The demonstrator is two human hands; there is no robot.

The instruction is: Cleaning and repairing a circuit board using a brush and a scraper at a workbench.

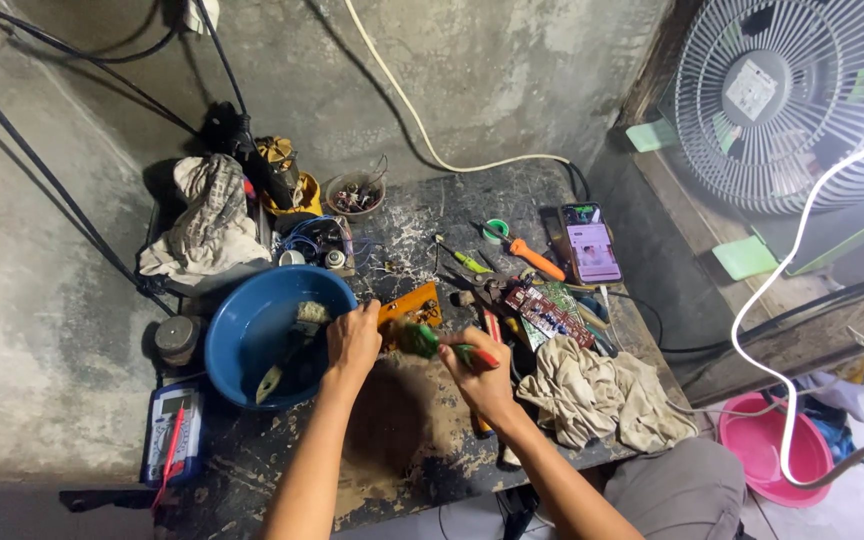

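The two forearms come up from the bottom edge and meet over the middle of the dark, scuffed worktop (pixel 402 460). The left hand (pixel 354 340) is curled shut around one end of a small orange circuit board (pixel 414 305), its fingers wrapped over the edge nearest the blue bowl (pixel 252 330). The right hand (pixel 482 380) is closed around a tool with a green and red handle (pixel 442 345), whose working end points toward the board between the two hands; the tip itself is too small to make out.

Just left of the left hand, the bowl holds a brush (pixel 287 360) lying in it. Further left and nearer the body lies a multimeter (pixel 174 440) with red leads. Just right of the right hand sits a crumpled beige rag (pixel 592 395), and beyond it a green circuit board (pixel 544 312), pliers, an orange-handled tool (pixel 532 260) and a phone (pixel 592 245) with a lit screen. Beyond both hands stand a bundle of cloth (pixel 207 220) and a small dish of parts (pixel 354 193).

The step in hand looks like work on the held board with the tool. Judging from the grip, any next move would call for a steady left hand and fine control of the tip.
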